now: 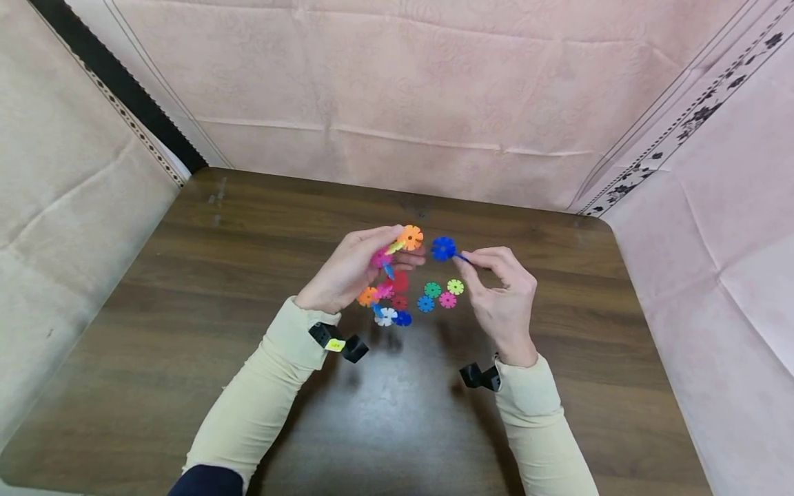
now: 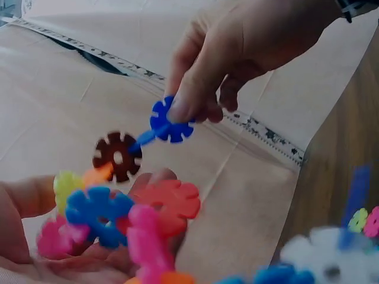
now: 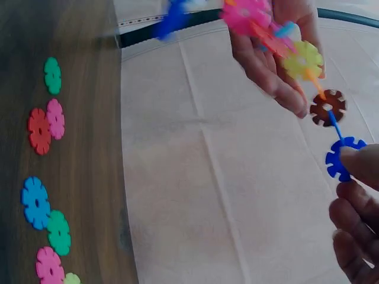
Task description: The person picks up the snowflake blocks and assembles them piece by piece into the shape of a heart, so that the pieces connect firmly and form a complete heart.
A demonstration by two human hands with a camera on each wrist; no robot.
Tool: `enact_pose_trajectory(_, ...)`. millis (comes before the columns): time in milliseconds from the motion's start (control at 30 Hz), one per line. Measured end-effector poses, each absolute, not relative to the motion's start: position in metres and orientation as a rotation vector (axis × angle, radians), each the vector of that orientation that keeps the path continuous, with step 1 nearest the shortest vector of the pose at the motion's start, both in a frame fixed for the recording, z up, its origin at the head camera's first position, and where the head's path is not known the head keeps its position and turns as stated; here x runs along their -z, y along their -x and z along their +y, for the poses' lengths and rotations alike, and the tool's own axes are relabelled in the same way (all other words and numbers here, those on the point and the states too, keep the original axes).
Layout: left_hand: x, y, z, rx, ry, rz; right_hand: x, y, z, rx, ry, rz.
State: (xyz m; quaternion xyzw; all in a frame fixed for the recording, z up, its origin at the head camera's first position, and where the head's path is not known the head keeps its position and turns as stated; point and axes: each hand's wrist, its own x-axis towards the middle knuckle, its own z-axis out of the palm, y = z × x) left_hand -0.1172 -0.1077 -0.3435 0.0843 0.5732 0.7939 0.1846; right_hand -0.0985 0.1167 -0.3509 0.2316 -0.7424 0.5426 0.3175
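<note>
My left hand holds a chain of slotted plastic flower discs across its palm, thumb against the yellow disc, fingers stretched behind. The chain's lower part, with a white disc and a dark blue disc, hangs below the hand. Toward the right hand run an orange disc, a brown disc and a blue disc, slotted edge to edge. On the end, another blue disc is pinched between thumb and fingertips of my right hand.
Several loose flower discs lie on the brown wooden table below the hands, among them a green disc, a lime disc, a light blue disc and a pink disc. Pale cloth hangs behind and at both sides.
</note>
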Motion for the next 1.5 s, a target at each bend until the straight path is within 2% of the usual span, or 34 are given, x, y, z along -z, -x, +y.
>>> enact_pose_trajectory(300, 0.347, 0.123, -0.125, -2.384, -0.136, 1.56, 0.353, 0.099, 0.107, -1.512, -0.384, -1.777)
enact_pose_trajectory(500, 0.368, 0.128, -0.125, -2.356, -0.238, 1.357, 0.363, 0.096, 0.092, -1.784, -0.274, -1.754)
enact_pose_trajectory(700, 0.372, 0.127, -0.103, -2.318, -0.543, 1.39, 0.377, 0.095, 0.079, -2.039, -0.298, -1.778)
enact_pose_trajectory(800, 0.366, 0.127, -0.094, -2.326, -0.617, 1.45, 0.379, 0.093, 0.075, -2.147, -0.336, -1.761)
enact_pose_trajectory(900, 0.359, 0.126, -0.09, -2.364, -0.636, 1.464, 0.38, 0.091, 0.073, -2.228, -0.347, -1.76)
enact_pose_trajectory(1067, 0.356, 0.12, -0.089, -2.395, -0.525, 1.662, 0.381, 0.09, 0.072, -2.269, -0.318, -1.826)
enact_pose_trajectory(1300, 0.353, 0.118, -0.093, -2.47, -0.406, 1.695, 0.386, 0.097, 0.082, -2.191, -0.305, -1.954)
enact_pose_trajectory(1500, 0.351, 0.119, -0.099, -2.6, -0.33, 1.376, 0.407, 0.115, 0.106, -1.678, -0.199, -2.559)
